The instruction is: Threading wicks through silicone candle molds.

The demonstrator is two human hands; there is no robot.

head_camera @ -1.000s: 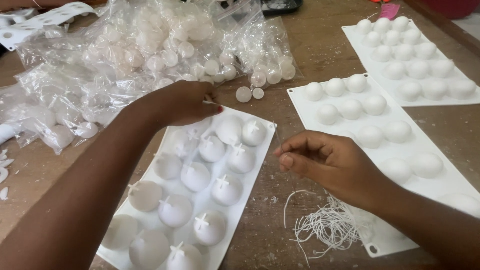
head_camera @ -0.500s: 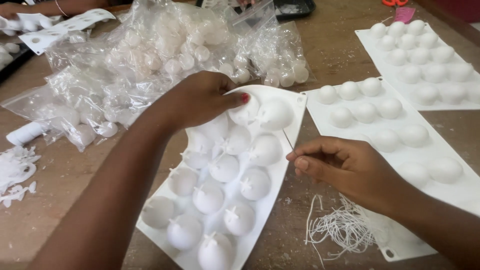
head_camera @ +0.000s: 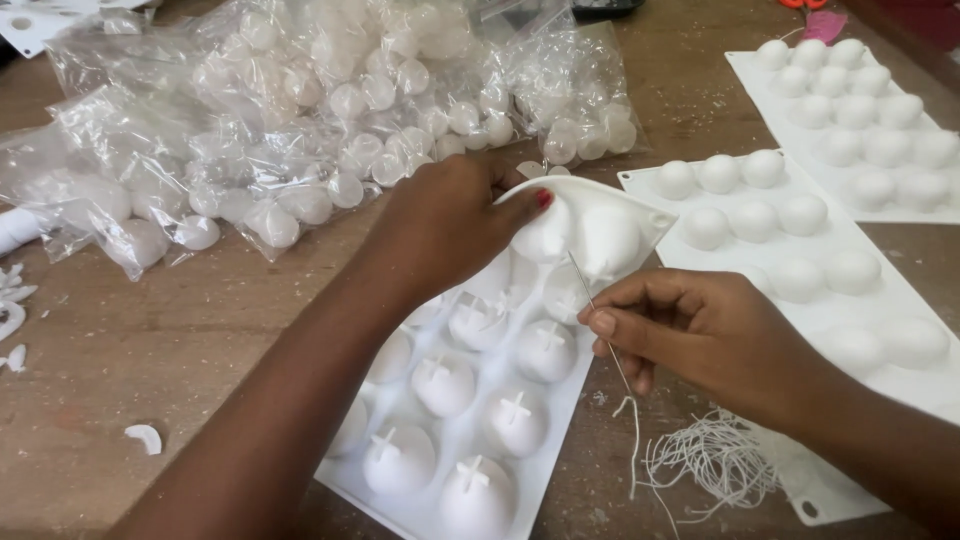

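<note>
**Silicone mould lifted at its far end, needle held to a dome**

Silicone mould (head_camera: 480,420), white and studded with round domes that carry small crosses, lies upside down on the brown wooden table (head_camera: 150,350) at near centre. Its far edge is raised off the table.

At the far left, clear plastic bags (head_camera: 300,120) full of small white half-shells spread across the table, with a few white scraps (head_camera: 147,436) near the left edge.

The left hand (head_camera: 450,225) reaches in from the near left. It is closed over the mould's far edge, fingers curled on top and the thumb pressing by a dome, so that end bends upward.

Just right of it, the right hand (head_camera: 700,335) hovers above the mould's right edge. Thumb and forefinger are pinched shut on a thin needle (head_camera: 590,295), whose tip points up toward the raised dome; whether it touches the silicone is hard to tell from this angle. A white thread (head_camera: 634,430) hangs from the needle, down beside a loose tangle of threads (head_camera: 715,460) on the table.

Further right, a second white mould (head_camera: 800,230) lies flat, touching or slightly under the first. A third mould (head_camera: 860,110) sits at the far right.
</note>
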